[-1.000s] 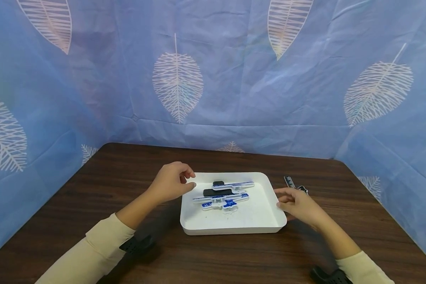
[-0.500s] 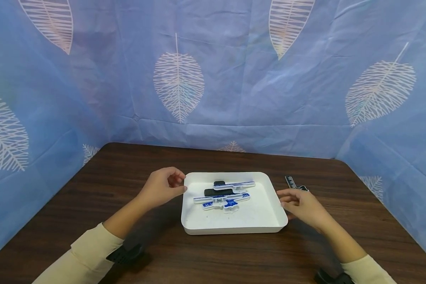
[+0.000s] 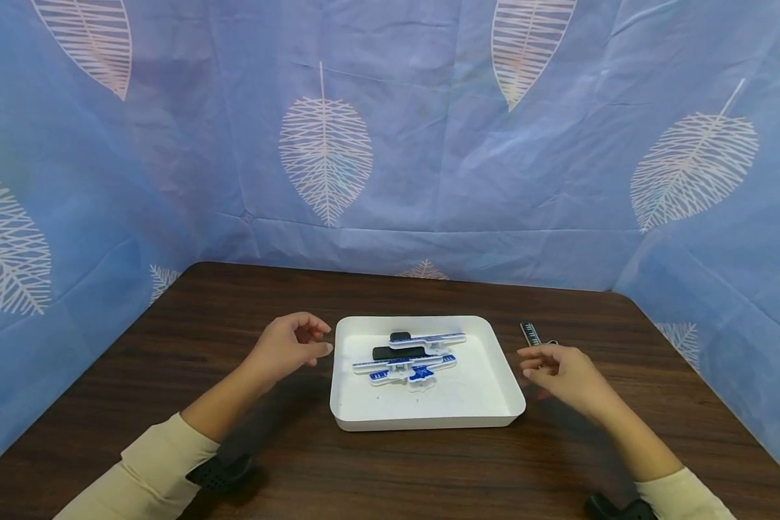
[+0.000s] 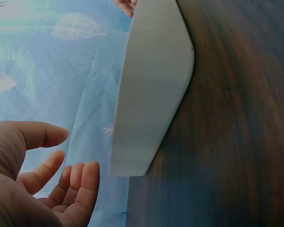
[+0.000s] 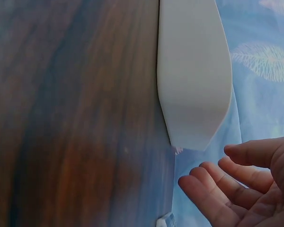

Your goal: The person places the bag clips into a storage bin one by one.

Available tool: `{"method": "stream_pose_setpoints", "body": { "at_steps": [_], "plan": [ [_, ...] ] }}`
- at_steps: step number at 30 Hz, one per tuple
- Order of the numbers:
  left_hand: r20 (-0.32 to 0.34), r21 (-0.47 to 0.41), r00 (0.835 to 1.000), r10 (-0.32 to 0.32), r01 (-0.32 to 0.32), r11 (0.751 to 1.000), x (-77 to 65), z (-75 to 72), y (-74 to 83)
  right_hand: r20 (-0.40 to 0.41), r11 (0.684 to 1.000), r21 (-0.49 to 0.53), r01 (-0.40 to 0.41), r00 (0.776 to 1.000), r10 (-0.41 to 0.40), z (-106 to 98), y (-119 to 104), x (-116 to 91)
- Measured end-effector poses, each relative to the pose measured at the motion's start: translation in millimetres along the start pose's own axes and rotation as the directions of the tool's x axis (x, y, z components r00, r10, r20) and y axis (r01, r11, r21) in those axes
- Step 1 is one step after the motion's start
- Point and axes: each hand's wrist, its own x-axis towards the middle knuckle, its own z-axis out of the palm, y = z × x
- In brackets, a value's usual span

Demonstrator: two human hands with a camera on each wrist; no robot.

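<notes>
A shallow white tray rests on the table with several plastic clips inside. White clips with blue markings lie across one another near its middle, one with a blue star shape. A black piece sits among them. Just off the tray's left rim is my left hand, fingers loosely bent and holding nothing. My right hand hovers beside the right rim, also holding nothing. Behind it, a black-and-white clip on the table is partly hidden. Both wrist views show a gap between fingertips and the tray wall.
The dark wood-grain table has rounded far corners. A blue cloth with white leaf prints hangs around its back and sides. Black wrist-worn devices show at both sleeves.
My left hand has moved left from over the tray's left rim to outside it. My right hand has come off the right rim and shifted slightly right. The tray and clips stay put.
</notes>
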Motion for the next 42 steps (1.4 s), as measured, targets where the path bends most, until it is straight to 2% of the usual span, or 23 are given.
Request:
{"method": "stream_pose_setpoints", "body": {
  "at_steps": [6, 10, 18, 27, 35, 42],
  "plan": [
    [0.017, -0.058, 0.998, -0.064, 0.065, 0.996, 0.1, 1.7, -3.5, -0.027, 0.989, -0.142, 0.038, 0.999, -0.042, -5.8, 0.7, -0.4],
    [0.049, -0.118, 0.994, -0.095, 0.101, 0.988, 0.1, 2.5, -5.2, -0.041, 0.964, -0.257, 0.069, 0.996, -0.082, -9.1, 0.6, -1.0],
    [0.140, -0.189, 0.979, -0.149, 0.174, 0.966, 3.7, 4.4, -9.8, -0.041, 0.911, -0.398, 0.108, 0.990, -0.136, -13.7, 4.4, 0.6],
    [0.237, -0.239, 0.960, -0.152, 0.209, 0.948, 9.9, 7.4, -16.3, -0.036, 0.880, -0.467, 0.089, 0.992, -0.120, -23.3, 5.5, 4.2],
    [0.256, -0.267, 0.955, -0.150, 0.219, 0.939, 10.4, 10.1, -15.4, -0.050, 0.856, -0.513, 0.066, 0.993, -0.106, -31.3, 6.7, 9.0],
    [0.276, -0.305, 0.945, -0.174, 0.258, 0.917, 10.6, 13.8, -14.6, -0.066, 0.840, -0.539, 0.057, 0.992, -0.110, -36.1, 8.0, 14.0]
  ]
}}
